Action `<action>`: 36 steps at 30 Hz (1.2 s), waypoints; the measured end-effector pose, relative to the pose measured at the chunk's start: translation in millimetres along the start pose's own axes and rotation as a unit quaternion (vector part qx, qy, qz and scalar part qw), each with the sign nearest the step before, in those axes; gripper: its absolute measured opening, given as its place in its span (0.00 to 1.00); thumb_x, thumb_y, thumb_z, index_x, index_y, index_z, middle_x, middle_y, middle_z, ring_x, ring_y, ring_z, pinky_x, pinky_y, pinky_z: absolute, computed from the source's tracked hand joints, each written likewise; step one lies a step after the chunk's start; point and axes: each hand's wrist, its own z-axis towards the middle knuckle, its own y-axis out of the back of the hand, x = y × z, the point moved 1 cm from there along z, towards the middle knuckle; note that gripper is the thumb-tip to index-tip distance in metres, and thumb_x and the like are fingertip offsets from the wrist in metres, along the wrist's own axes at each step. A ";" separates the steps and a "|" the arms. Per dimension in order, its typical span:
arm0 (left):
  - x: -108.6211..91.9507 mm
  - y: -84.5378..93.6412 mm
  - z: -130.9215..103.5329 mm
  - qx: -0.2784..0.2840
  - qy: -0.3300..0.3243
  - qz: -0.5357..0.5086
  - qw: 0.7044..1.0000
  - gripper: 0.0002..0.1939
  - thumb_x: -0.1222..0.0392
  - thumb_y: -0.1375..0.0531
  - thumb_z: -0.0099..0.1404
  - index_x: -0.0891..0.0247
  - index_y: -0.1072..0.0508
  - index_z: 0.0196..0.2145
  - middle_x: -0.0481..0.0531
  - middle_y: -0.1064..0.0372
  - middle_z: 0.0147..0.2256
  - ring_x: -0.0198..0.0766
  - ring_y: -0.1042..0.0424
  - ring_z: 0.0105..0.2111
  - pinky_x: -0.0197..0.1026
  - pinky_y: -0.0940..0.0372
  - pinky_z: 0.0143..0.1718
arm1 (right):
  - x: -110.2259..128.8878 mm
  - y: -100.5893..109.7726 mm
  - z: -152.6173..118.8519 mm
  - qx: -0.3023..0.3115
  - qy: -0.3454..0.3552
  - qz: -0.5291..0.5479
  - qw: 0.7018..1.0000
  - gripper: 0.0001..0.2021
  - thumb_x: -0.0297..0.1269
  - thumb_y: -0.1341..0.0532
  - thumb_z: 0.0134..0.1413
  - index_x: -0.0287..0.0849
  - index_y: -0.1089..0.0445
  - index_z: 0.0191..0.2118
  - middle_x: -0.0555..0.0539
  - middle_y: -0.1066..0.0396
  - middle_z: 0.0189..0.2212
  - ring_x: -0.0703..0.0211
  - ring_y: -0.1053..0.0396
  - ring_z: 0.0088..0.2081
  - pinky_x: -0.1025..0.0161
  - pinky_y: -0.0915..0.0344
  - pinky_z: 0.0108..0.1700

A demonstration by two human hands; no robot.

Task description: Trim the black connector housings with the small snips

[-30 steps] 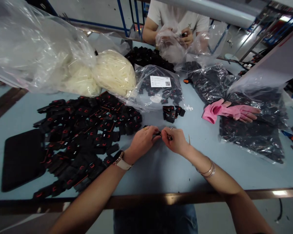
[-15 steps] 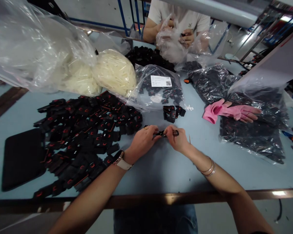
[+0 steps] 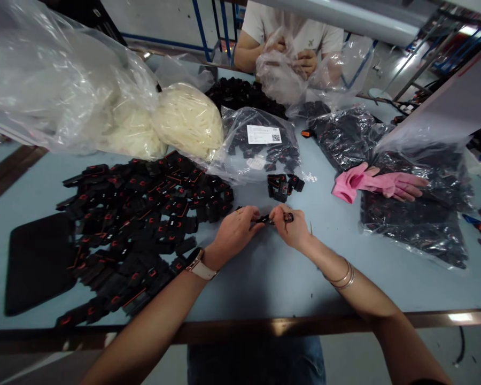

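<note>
Near the middle of the blue-grey table [image 3: 344, 291], my left hand [image 3: 237, 229] pinches a small black part [image 3: 263, 219] between thumb and fingers. My right hand [image 3: 291, 227] is closed round a dark, narrow tool [image 3: 288, 217], whose rounded end shows above the fingers; its other end meets the black part. Just beyond my hands sits a small cluster of black parts [image 3: 282, 188]. Left of my left hand spreads a large pile of black parts with orange-red marks [image 3: 144, 214].
A black tray-like object [image 3: 40, 264] lies at the far left. Behind are bags of cream-coloured pieces [image 3: 190, 120] and a labelled clear bag [image 3: 240, 152]. Pink gloves [image 3: 380, 183] rest on bagged black parts [image 3: 417, 227] at right. Across the table, a person [image 3: 248, 48] handles a clear bag.
My hands have hardly moved. Across the table, the person's hands and clear bag have shifted slightly, and the dark item at their fingers no longer shows.
</note>
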 end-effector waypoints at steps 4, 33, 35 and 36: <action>-0.4 0.4 -0.5 -0.005 -0.003 0.005 1.000 0.13 0.62 0.37 0.58 0.61 0.38 0.37 0.49 0.28 0.32 0.39 0.26 0.33 0.39 0.32 0.33 | -0.8 -1.6 -1.3 -0.011 0.009 0.012 1.000 0.19 0.41 0.57 0.63 0.43 0.36 0.27 0.53 0.37 0.17 0.67 0.40 0.18 0.69 0.43 0.24; -12.0 8.1 2.8 0.040 -0.055 0.093 0.993 0.11 0.64 0.45 0.61 0.64 0.33 0.42 0.52 0.31 0.30 0.40 0.31 0.32 0.41 0.36 0.34 | -18.6 -3.0 3.6 -0.152 -0.163 0.268 0.937 0.24 0.54 0.54 0.58 0.42 0.37 0.23 0.54 0.40 0.11 0.69 0.44 0.13 0.70 0.49 0.15; -13.5 10.1 3.4 0.052 -0.059 0.118 0.990 0.09 0.61 0.46 0.63 0.64 0.30 0.39 0.53 0.32 0.29 0.42 0.32 0.33 0.42 0.37 0.36 | -21.0 -3.5 4.8 -0.160 -0.166 0.283 0.931 0.24 0.56 0.53 0.57 0.41 0.36 0.23 0.54 0.40 0.11 0.69 0.45 0.12 0.70 0.49 0.15; -13.2 11.1 3.7 0.053 -0.051 0.130 0.989 0.09 0.58 0.46 0.64 0.64 0.29 0.36 0.54 0.32 0.29 0.42 0.33 0.33 0.43 0.37 0.36 | -21.5 -3.5 5.4 -0.162 -0.169 0.288 0.929 0.24 0.56 0.53 0.57 0.41 0.36 0.23 0.54 0.39 0.11 0.69 0.45 0.12 0.70 0.49 0.15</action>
